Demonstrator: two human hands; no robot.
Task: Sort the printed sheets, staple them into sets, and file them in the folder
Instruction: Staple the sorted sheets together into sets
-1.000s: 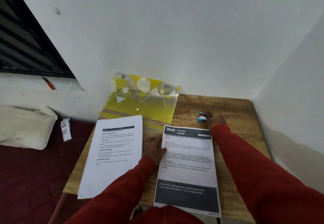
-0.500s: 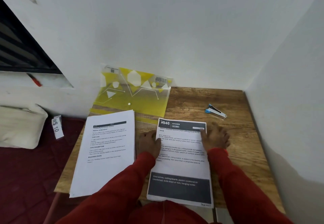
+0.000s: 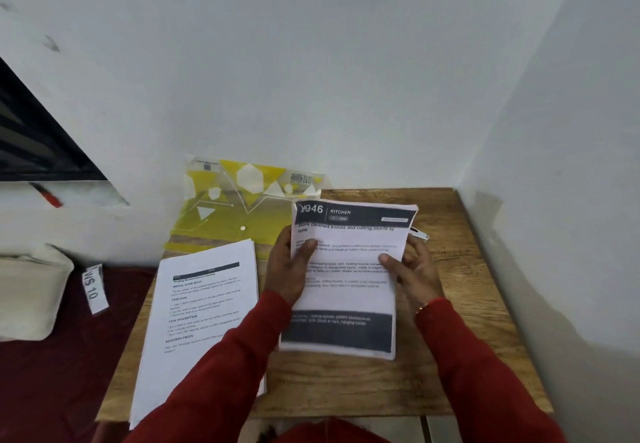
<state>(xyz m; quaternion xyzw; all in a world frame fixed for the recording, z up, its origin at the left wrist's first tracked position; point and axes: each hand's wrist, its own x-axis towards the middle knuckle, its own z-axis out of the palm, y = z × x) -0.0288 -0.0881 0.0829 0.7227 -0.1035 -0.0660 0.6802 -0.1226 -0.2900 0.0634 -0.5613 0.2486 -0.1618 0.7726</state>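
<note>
A stack of printed sheets headed "KITCHEN" [image 3: 346, 300] is raised off the wooden table [image 3: 460, 356], tilted toward me. My left hand [image 3: 289, 269] grips its left edge with the thumb on top. My right hand [image 3: 412, 272] grips the right edge, thumb on the page. A second stack of white printed sheets [image 3: 197, 324] lies flat at the table's left side. The yellow translucent folder [image 3: 228, 210] leans against the wall behind it. Only the tip of the stapler [image 3: 419, 234] shows past the raised stack's right edge.
White walls close the table in at the back and right. Left of the table lie a dark red floor, a cream cushion [image 3: 27, 290] and a white "WS 10" tag [image 3: 92, 288]. A red pen [image 3: 48, 195] rests on the window ledge.
Both hands took hold of the "KITCHEN" stack by its side edges and lifted it off the table. It now covers most of the stapler. The camera moved closer.
</note>
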